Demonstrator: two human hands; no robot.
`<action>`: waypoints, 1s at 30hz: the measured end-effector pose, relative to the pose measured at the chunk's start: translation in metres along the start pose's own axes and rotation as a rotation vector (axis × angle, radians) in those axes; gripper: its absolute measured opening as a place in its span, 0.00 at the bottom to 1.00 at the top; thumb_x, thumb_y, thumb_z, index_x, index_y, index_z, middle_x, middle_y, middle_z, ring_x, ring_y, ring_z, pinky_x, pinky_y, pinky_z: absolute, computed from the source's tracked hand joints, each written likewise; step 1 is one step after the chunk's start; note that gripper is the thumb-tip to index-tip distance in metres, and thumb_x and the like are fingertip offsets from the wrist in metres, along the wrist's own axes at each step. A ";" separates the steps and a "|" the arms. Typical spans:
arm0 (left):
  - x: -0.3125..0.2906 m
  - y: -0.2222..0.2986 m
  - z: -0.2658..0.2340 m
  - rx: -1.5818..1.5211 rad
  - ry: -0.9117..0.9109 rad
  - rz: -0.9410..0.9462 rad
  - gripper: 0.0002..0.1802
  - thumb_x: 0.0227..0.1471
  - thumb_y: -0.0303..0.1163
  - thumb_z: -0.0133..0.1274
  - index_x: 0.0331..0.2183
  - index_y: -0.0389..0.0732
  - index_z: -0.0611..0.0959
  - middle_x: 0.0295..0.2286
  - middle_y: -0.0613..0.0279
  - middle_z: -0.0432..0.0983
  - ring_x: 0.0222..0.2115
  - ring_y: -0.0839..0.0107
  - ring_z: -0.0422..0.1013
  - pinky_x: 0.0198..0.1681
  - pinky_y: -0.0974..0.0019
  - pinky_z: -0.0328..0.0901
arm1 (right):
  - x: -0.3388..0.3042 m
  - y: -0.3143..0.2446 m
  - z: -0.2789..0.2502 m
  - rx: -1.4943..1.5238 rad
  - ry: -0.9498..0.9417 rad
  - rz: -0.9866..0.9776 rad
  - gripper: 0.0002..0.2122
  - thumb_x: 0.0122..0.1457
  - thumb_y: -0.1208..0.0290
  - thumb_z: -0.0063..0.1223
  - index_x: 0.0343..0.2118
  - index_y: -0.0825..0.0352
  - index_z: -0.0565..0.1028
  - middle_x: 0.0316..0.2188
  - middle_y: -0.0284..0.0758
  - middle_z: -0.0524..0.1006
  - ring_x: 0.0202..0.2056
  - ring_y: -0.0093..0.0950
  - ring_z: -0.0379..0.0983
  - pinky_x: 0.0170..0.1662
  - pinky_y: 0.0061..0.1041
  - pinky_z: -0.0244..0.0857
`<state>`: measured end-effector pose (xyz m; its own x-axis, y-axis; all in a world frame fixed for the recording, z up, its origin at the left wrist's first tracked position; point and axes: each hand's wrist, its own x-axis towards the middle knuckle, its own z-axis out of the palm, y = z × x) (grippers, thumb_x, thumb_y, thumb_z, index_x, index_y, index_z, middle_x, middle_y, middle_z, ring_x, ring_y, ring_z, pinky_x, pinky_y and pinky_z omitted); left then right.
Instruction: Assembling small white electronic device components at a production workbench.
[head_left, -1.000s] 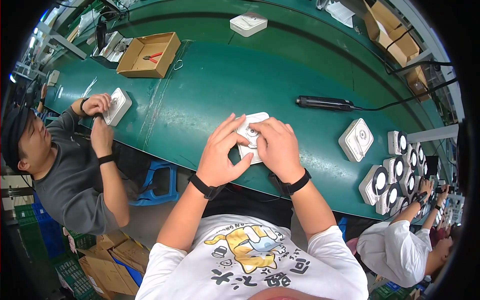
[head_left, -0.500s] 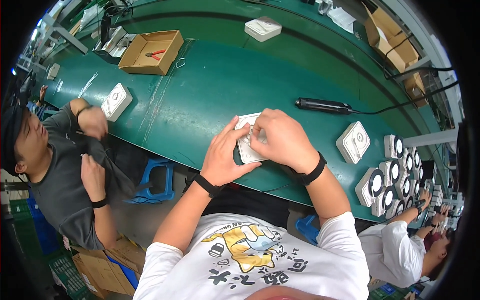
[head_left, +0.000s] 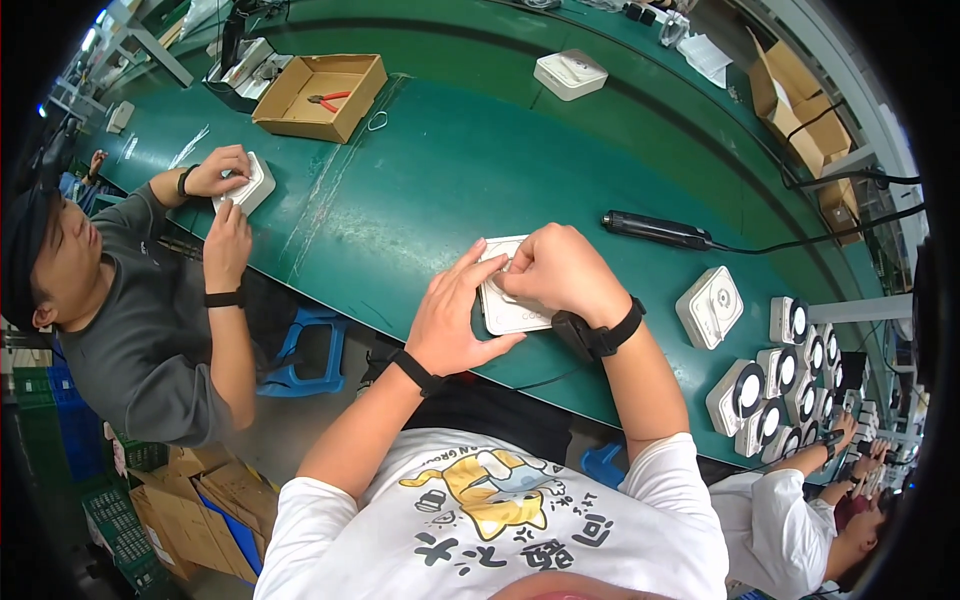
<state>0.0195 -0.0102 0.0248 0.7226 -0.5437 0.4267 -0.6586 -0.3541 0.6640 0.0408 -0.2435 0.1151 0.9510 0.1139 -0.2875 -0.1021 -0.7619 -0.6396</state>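
A flat white square device [head_left: 506, 310] lies on the green conveyor belt [head_left: 430, 190] near its front edge. My left hand [head_left: 452, 318] holds its left side, fingers spread along the edge. My right hand [head_left: 562, 270] covers the top right of the device, fingers curled and pinching something small at its top, hidden by the fingers. Both wrists wear black bands.
A black electric screwdriver [head_left: 655, 230] with a cable lies to the right. White devices [head_left: 710, 306] sit and stack at the far right. A cardboard box [head_left: 320, 95] with red pliers stands far left. A seated co-worker's hands [head_left: 215, 175] hold another white device on the left.
My right hand has shifted over the top of the device and my left hand has slid to its left edge. The co-worker's hands returned to the white device on the belt.
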 end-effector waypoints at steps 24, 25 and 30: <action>0.023 0.017 -0.020 0.277 -0.126 0.138 0.42 0.46 0.47 0.86 0.61 0.46 0.91 0.59 0.56 0.88 0.72 0.43 0.76 0.66 0.45 0.80 | -0.005 0.031 -0.021 -0.080 0.127 -0.421 0.09 0.52 0.71 0.75 0.35 0.66 0.87 0.45 0.37 0.83 0.48 0.40 0.79 0.52 0.38 0.75; 0.021 0.018 -0.020 0.277 -0.127 0.136 0.42 0.46 0.47 0.86 0.61 0.46 0.91 0.59 0.56 0.88 0.72 0.43 0.76 0.66 0.45 0.80 | -0.005 0.033 -0.020 -0.062 0.133 -0.444 0.09 0.52 0.71 0.76 0.35 0.65 0.87 0.46 0.37 0.83 0.48 0.40 0.78 0.54 0.38 0.75; 0.023 0.019 -0.020 0.308 -0.149 0.149 0.43 0.49 0.50 0.83 0.64 0.48 0.90 0.61 0.55 0.86 0.73 0.43 0.73 0.63 0.47 0.81 | 0.008 0.052 -0.021 0.108 0.027 -0.473 0.09 0.53 0.70 0.77 0.36 0.64 0.87 0.46 0.36 0.83 0.46 0.35 0.77 0.52 0.35 0.75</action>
<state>0.0278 -0.0138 0.0597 0.5908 -0.7031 0.3958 -0.8027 -0.4627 0.3762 0.0494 -0.2953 0.0942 0.9076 0.4138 0.0704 0.3148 -0.5602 -0.7662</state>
